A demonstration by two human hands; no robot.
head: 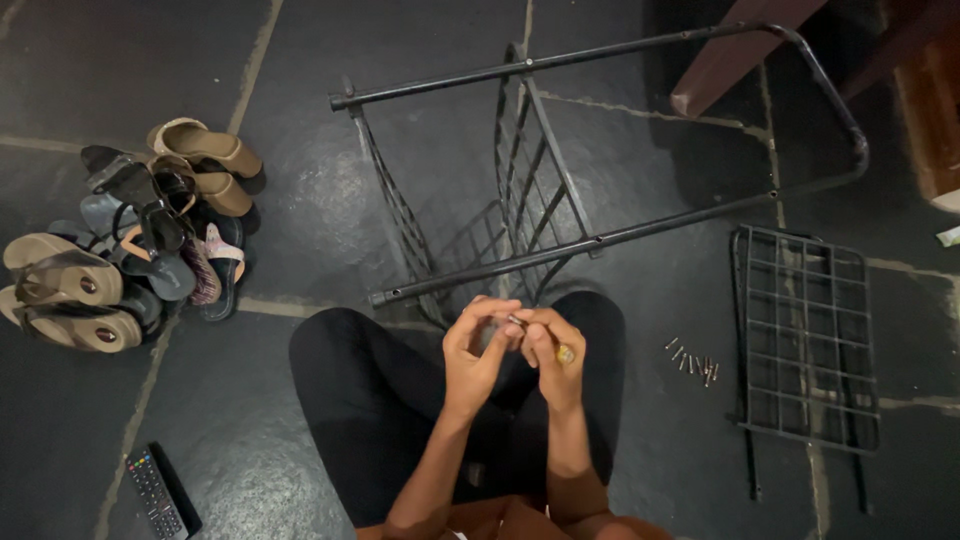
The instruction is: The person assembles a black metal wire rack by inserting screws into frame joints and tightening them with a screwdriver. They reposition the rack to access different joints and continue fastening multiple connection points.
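Left hand [478,345] fingers pinched a small screw [516,321], probably metal (too small to be sure), against the right hand [548,350], which gripped a yellow-handled screwdriver [564,354]. Both hovered over the lap, near a black metal rack frame [560,150]. Loose screws [692,360] lay by a grid shelf [806,340] to the right; sandals [130,235] and a remote [155,492] lay left.

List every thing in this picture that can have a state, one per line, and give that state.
Left hand: raised, fingers curled towards the right hand, pinching a small part.
Right hand: closed on a small tool with a yellow end.
Metal rack frame: lying on its side, partly put together.
Wire grid panel: loose, flat on the floor.
Screws: loose, in a small cluster.
Sandals: heaped together.
Remote control: lying face up.
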